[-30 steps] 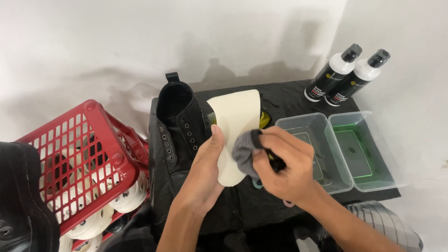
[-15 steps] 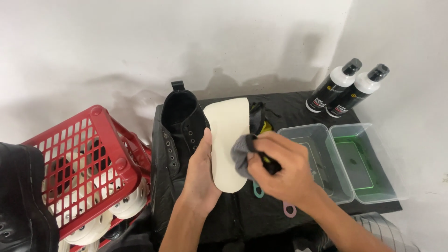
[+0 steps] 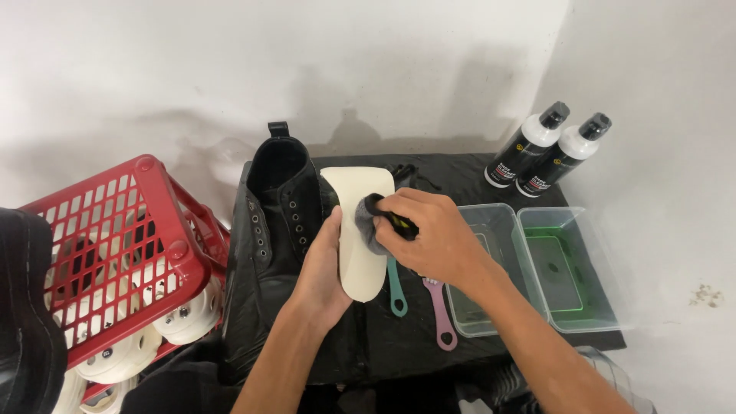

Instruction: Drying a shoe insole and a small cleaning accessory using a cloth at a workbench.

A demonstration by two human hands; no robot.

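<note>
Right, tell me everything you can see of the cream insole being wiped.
The insole is a flat, cream-white, foot-shaped piece, smooth and foam-like by its look, with rounded ends. It is held above the black mat, lengthwise away from the person, beside the black boot. The left hand grips its left edge near the lower end; the right hand presses a grey cloth onto its upper half. No marks show on its visible surface.
</note>
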